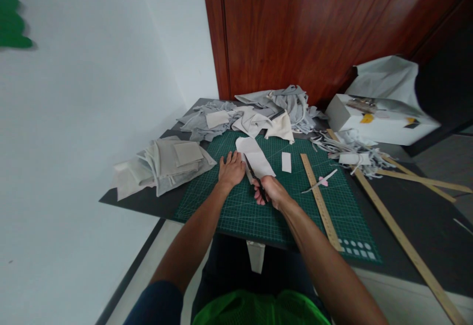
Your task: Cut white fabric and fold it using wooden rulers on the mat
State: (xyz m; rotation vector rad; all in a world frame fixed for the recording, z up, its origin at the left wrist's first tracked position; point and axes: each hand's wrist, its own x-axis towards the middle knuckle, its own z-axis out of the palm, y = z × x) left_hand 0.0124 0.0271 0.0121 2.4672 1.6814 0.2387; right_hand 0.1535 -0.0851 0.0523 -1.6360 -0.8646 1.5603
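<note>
On a green cutting mat (236, 216), a white piece of fabric (257, 156) lies in front of both hands. My left hand (232, 169) is flat with its fingers spread, touching the fabric's left edge. My right hand (271, 191) is closed around black scissors (253, 171), whose blades reach up and left over the fabric. How far the blades are apart is too small to tell. A small white rectangle (286, 162) lies to the right of the fabric. Further right is a wooden ruler (320, 199) with a thin strip (320, 182) across it.
Folded grey fabric (170, 162) is stacked at the left. Heaped grey scraps (291, 103) line the back. Behind right stands a white box (380, 118), with a pile of strips (354, 152) before it. Long wooden rulers (402, 239) lie at the right.
</note>
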